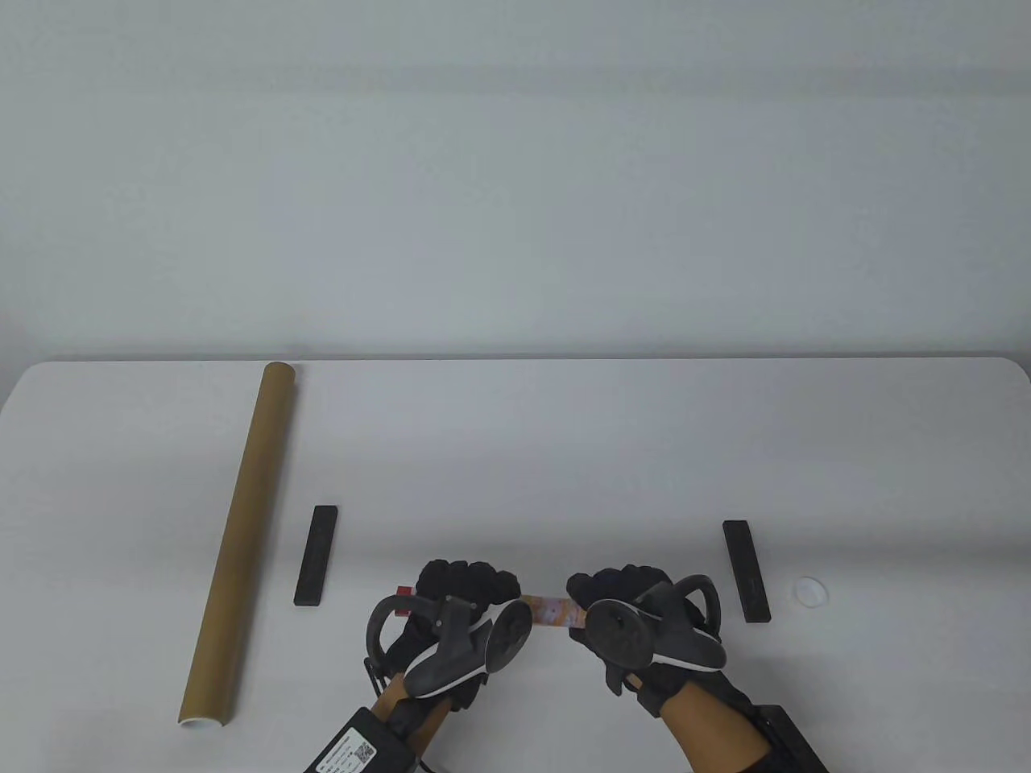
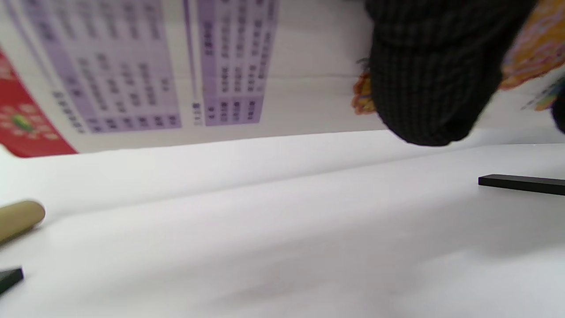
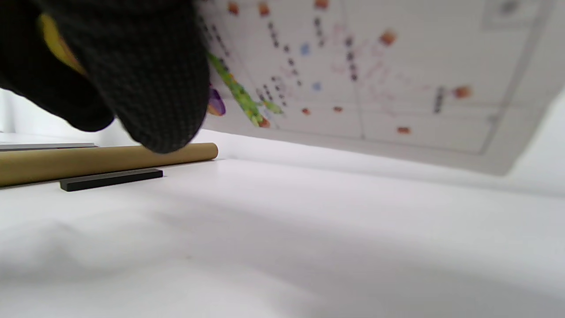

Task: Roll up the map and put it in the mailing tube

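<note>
The bench (image 1: 515, 451) carries the mailing tube (image 1: 238, 538) lying at far left, with a black bar (image 1: 316, 555) just beside it. Near the front edge, the left hand (image 1: 455, 616) and right hand (image 1: 636, 620) hold the rolled map (image 1: 550, 612) between them, fingers (image 2: 432, 75) clenched around it. A second black bar (image 1: 746, 570) and a white cap (image 1: 809, 592) lie at right.

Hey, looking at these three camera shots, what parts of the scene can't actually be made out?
- Map: in the table view only a short strip shows between the left hand and right hand; trackers cover the rest.
- How tightly it is rolled: not settled by any view.
- Map print: blurred in both wrist views.
- Mailing tube: the far end's opening is too small to judge.
- Small white disc: too small to identify.
</note>
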`<action>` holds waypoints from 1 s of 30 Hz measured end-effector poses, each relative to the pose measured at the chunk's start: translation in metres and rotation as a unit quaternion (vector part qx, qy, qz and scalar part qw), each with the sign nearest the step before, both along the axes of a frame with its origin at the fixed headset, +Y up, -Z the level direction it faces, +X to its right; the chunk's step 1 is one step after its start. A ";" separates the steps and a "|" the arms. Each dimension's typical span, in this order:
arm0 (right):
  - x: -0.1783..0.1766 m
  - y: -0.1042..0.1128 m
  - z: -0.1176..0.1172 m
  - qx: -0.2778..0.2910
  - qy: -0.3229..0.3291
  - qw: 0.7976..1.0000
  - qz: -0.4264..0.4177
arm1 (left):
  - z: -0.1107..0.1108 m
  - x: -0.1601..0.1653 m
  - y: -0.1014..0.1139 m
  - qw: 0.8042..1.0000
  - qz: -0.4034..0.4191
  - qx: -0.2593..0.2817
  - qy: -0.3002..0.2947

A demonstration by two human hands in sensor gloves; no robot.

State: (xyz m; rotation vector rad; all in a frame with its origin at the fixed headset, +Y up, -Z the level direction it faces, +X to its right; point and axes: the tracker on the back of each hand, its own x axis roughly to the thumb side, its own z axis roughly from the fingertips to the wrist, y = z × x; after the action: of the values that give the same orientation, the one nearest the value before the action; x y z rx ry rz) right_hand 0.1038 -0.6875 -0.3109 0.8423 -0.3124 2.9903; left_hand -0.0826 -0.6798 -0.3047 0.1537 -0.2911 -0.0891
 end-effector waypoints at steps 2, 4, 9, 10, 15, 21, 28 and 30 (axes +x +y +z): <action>-0.003 0.001 0.004 0.034 -0.001 0.999 0.021 | -0.003 -0.002 -0.001 0.999 0.019 -0.032 0.006; -0.007 0.002 0.008 0.065 0.001 0.997 0.046 | -0.007 -0.005 -0.002 0.995 0.045 -0.085 0.012; -0.007 0.001 0.007 0.066 0.002 0.997 0.045 | -0.009 -0.006 -0.005 0.993 0.054 -0.102 0.008; -0.007 0.001 0.006 0.055 0.001 0.997 0.047 | -0.008 -0.005 -0.005 0.994 0.051 -0.095 0.005; -0.003 0.000 0.000 0.007 0.000 1.000 0.020 | 0.000 0.002 -0.002 1.000 -0.001 -0.009 -0.003; -0.001 -0.001 -0.002 -0.022 0.003 1.000 0.003 | 0.002 0.004 -0.001 1.000 -0.016 0.011 -0.011; -0.009 0.001 0.007 0.063 0.000 0.996 0.055 | -0.010 -0.005 -0.004 0.992 0.050 -0.112 0.007; -0.009 0.002 0.009 0.076 0.002 0.995 0.060 | -0.013 -0.007 -0.005 0.988 0.064 -0.140 0.008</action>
State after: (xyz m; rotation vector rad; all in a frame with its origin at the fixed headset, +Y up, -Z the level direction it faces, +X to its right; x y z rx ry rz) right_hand 0.0945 -0.6855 -0.3021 0.9106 -0.5131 3.1066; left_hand -0.0895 -0.6852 -0.3173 -0.1070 -0.2740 0.0782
